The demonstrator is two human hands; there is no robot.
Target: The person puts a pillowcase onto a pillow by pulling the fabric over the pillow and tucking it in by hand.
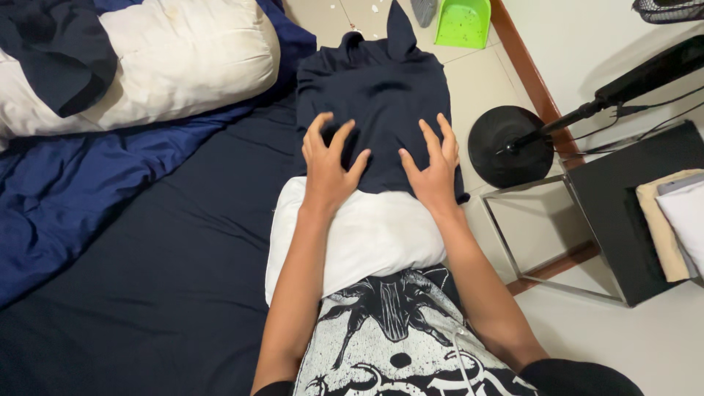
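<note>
Item: white pillow (367, 238), half sheathed in navy pillowcase (378, 95), propped against the person's body at bed (147, 293) edge. Left hand (328, 167) and right hand (433, 167) are pressed flat, fingers splayed, gripping nothing, so the fabric is steadied.

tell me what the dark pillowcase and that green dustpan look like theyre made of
Dark navy pillowcase: soft woven cloth, likely cotton, matte; it creases under the left hand and right hand. Green dustpan: seemingly moulded plastic, smooth, evenly bright, slightly glossy.
</note>
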